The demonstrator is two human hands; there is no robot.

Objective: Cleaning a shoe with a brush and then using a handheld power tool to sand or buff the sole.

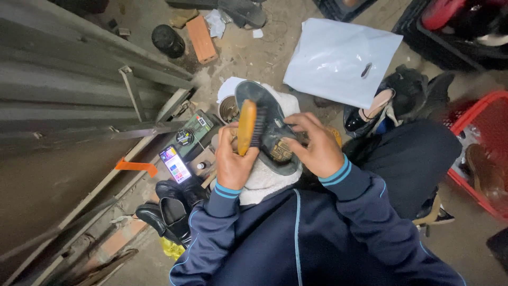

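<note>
Brush (pixel 246 127) upright in left hand (pixel 230 159)

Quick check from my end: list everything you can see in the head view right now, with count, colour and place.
brush: 1, wooden back, dark bristles, in left hand, on the shoe
shoe: 1, dark, sole up, on the lap, held by right hand
white cloth: 1, under the shoe
phone: 1, screen lit, on the ground left
polish tin: 1, round, black, above the phone
black shoes: pair, lower left
plastic bag: 1, white, top centre
brick: 1, orange, top
red crate: 1, right edge
left hand: gripping the brush
right hand: on the shoe
</note>
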